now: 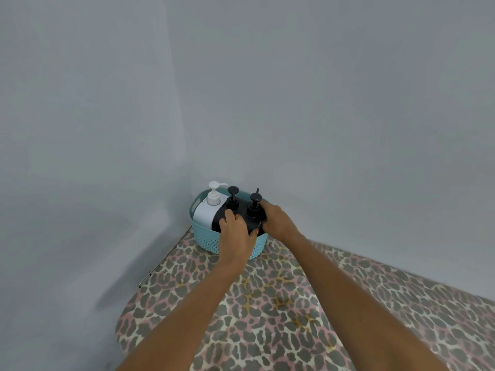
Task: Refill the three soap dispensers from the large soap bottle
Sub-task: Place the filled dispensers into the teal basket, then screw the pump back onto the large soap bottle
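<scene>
A light blue perforated basket [207, 241] stands at the far end of the leopard-print surface, in the corner of the walls. Inside it on the left is a large white soap bottle [205, 214] with a white pump. To its right are black soap dispensers with black pumps: one [232, 200] on the left and one [255, 203] on the right, with a thin black nozzle tip [257, 190] rising behind. My left hand [234, 235] wraps the left black dispenser's body. My right hand [277, 219] grips the right black dispenser from the right side.
The leopard-print cover [281, 303] spreads toward me with a rounded left end. A metal edge [158, 266] runs along its far left side. Plain grey walls [321, 103] meet in a corner right behind the basket.
</scene>
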`<act>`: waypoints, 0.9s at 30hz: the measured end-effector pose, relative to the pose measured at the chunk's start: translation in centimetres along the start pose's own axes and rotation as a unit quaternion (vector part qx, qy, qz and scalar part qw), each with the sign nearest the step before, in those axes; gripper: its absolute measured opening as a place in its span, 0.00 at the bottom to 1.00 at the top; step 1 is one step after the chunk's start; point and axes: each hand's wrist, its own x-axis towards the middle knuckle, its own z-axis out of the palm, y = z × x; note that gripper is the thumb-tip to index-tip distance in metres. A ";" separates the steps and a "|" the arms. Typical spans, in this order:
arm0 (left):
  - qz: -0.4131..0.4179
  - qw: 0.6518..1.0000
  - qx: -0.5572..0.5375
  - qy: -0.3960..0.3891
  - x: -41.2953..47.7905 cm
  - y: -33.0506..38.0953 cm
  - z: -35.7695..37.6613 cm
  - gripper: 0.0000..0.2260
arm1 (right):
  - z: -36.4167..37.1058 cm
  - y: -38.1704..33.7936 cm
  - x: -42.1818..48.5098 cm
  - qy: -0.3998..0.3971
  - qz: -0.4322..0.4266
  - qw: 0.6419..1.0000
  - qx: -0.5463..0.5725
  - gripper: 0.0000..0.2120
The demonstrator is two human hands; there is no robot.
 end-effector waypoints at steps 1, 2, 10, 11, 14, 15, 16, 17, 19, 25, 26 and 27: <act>-0.003 1.000 -0.003 -0.001 -0.1 0.0 -0.1 0.18 | 0.1 0.3 -0.4 0.013 -0.003 1.000 0.016 0.26; -0.005 1.000 -0.005 -0.003 -0.1 0.0 -0.1 0.18 | 0.1 0.6 -0.9 0.025 -0.005 0.999 0.027 0.25; 0.020 0.993 -0.116 -0.028 -2.1 2.8 -0.6 0.21 | -2.3 2.3 -5.8 0.095 0.004 0.994 0.051 0.14; 0.025 0.991 -0.132 -0.028 -2.4 3.2 -0.6 0.20 | -2.6 2.5 -6.5 0.104 0.003 0.993 0.050 0.14; 0.036 0.982 -0.184 -0.031 -4.0 5.0 -0.7 0.19 | -4.1 3.2 -9.3 0.137 0.007 0.989 0.045 0.13; 0.041 0.979 -0.199 -0.035 -4.6 5.7 -0.7 0.19 | -4.7 3.4 -10.4 0.149 0.009 0.988 0.044 0.13; 0.049 0.976 -0.210 -0.040 -5.2 6.5 -0.7 0.19 | -5.2 3.7 -11.5 0.161 0.013 0.986 0.043 0.13; 0.055 0.973 -0.221 -0.047 -5.9 7.2 -0.6 0.19 | -5.8 4.0 -12.6 0.172 0.017 0.984 0.040 0.13; 0.066 0.967 -0.240 -0.058 -7.3 8.5 -0.2 0.18 | -6.7 4.7 -15.0 0.191 0.027 0.981 0.034 0.13; 0.117 0.950 -0.272 -0.100 -11.5 12.6 1.2 0.19 | -8.9 6.9 -23.0 0.231 0.075 0.970 0.000 0.14; 0.123 0.945 -0.282 -0.108 -12.2 13.3 1.2 0.19 | -9.3 7.2 -24.2 0.236 0.082 0.968 -0.004 0.14; 0.130 0.940 -0.292 -0.116 -12.8 14.1 1.2 0.19 | -9.7 7.5 -25.5 0.243 0.089 0.966 -0.007 0.14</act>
